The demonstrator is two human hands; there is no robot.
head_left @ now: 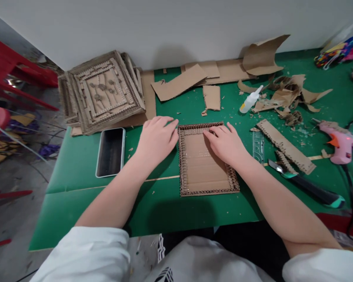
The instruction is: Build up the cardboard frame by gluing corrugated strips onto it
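Note:
A rectangular cardboard panel (204, 164) with a corrugated border lies flat on the green table (76, 184) in front of me. My left hand (157, 139) rests flat beside the panel's upper left edge, fingers stretched out and touching the border. My right hand (225, 143) lies palm down on the panel's upper right part, fingers extended toward the top border strip. Neither hand holds anything.
A phone (111, 152) lies left of my left hand. Stacked decorated cardboard frames (101, 90) sit at the back left. A glue bottle (251, 99), cardboard scraps (288, 98), a clear ruler (258, 145), a utility knife (306, 184) and a pink glue gun (339, 143) lie to the right.

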